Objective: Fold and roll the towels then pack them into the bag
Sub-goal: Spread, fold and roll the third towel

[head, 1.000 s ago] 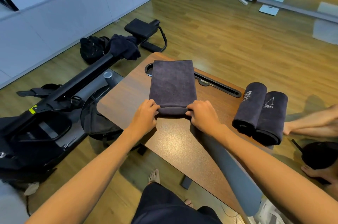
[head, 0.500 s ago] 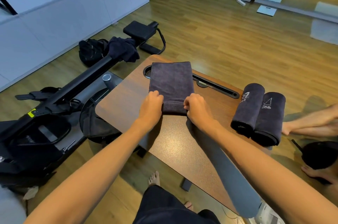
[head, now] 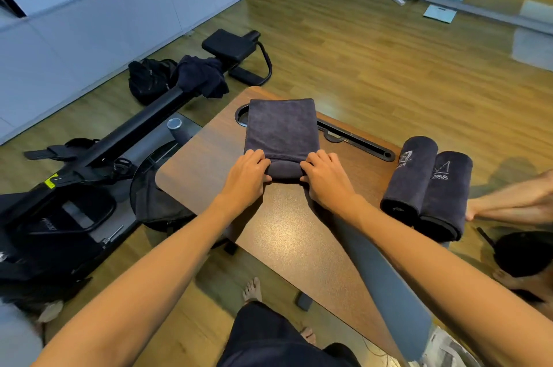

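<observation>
- Left hand (head: pixel 250 176) and right hand (head: pixel 324 179): both lie side by side at the near end of the dark grey folded terry towel (head: pixel 281 130), fingers curled over the rolled edge and gripping it, one at each end of the roll.
- Step in hand, as judged: rolling the towel away from the body. The roll is best kept tight and level by advancing both hands together with even downward pressure; uneven pushing would likely cone the roll to one side.
- Beyond the fingertips: the unrolled flat part of the towel lies on the brown wood-grain tabletop (head: pixel 278 226), its far end covering part of a black oval slot.
- Well to the right of the right hand: two finished dark grey rolled towels (head: pixel 428 187), touching side by side, with pale logos.
- Far beyond the left hand, on the floor: one black fabric bag (head: pixel 149 79), beside a black rowing machine (head: pixel 98 151) with one dark cloth draped over its rail.
- Count: one towel being rolled, two rolled, one bag.
</observation>
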